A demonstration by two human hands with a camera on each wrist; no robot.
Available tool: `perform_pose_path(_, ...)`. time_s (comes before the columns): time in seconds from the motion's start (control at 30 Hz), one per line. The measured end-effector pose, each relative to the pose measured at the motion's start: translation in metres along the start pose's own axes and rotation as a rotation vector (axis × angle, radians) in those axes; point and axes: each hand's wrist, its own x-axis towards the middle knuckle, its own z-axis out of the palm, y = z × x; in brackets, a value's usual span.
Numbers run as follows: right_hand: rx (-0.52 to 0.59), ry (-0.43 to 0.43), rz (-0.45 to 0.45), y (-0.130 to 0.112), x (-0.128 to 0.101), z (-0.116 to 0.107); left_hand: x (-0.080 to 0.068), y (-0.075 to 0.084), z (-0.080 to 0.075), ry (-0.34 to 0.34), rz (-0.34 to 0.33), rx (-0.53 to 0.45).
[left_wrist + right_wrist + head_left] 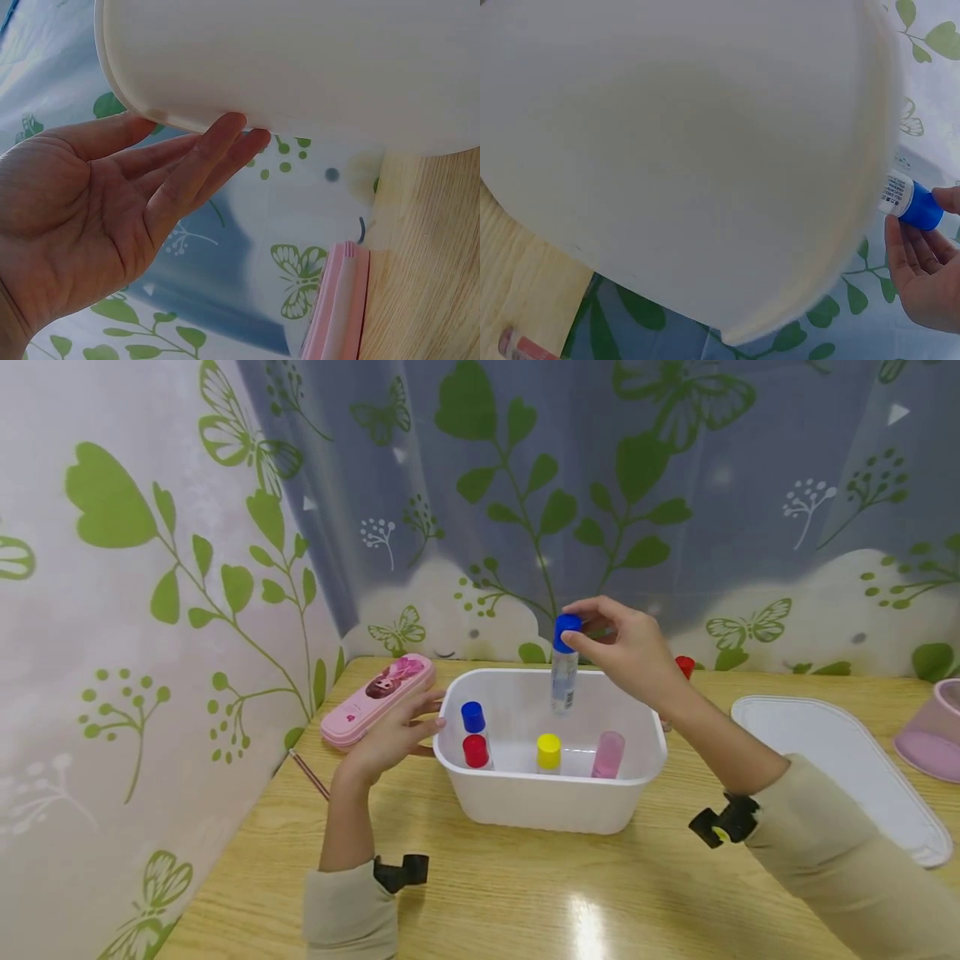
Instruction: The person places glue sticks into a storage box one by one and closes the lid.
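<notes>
My right hand [630, 647] pinches a small clear bottle with a blue cap [566, 656] by that cap, upright over the white plastic bin [555, 803]. A printed label shows on the blue-capped bottle [897, 193] in the right wrist view. My left hand [390, 735] touches the bin's left rim with fairly straight fingers; in the left wrist view the thumb and fingertips of this hand [127, 195] meet the rim. Inside the bin stand another blue-capped bottle [473, 717], a red-capped one [476, 750], a yellow-capped one [549, 750] and a pink cylinder [609, 754].
A pink pencil case [375, 702] and a pencil [309, 774] lie left of the bin. Behind my right forearm is a red-capped item [684, 666], partly hidden. To the right are a white lid [825, 768] and a pink container [930, 743]. A patterned curtain [525, 527] hangs behind.
</notes>
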Motion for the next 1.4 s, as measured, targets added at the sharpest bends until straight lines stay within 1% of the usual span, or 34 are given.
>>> perform_pose_path(0.2,0.002,-0.038,0.030,0.008,0.000,0.013,0.001,0.001,0.000,-0.001,-0.011,-0.009)
perform_pose_path(0.37,0.009,-0.056,0.038,0.014,-0.001,0.023,0.001,0.001,-0.001,-0.003,-0.007,0.007)
perform_pose_path(0.57,0.029,-0.087,0.071,0.023,-0.004,0.034,0.001,0.001,0.001,0.001,-0.006,-0.005)
perform_pose_path(0.73,0.048,-0.114,0.074,0.031,-0.007,0.042,0.002,0.001,0.001,0.003,-0.010,-0.005)
perform_pose_path(0.87,0.035,-0.152,0.088,0.034,-0.010,0.046,0.002,0.000,0.001,0.003,-0.013,-0.001)
perform_pose_path(1.1,0.000,-0.223,0.156,0.039,-0.011,0.050,0.002,0.000,0.001,0.003,-0.009,-0.008)
perform_pose_path(1.3,0.006,-0.287,0.138,0.044,-0.012,0.054,0.001,0.000,0.000,0.013,-0.014,-0.005)
perform_pose_path(1.4,0.000,-0.314,0.143,0.045,-0.012,0.055,0.000,0.000,0.000,0.014,-0.015,-0.005)
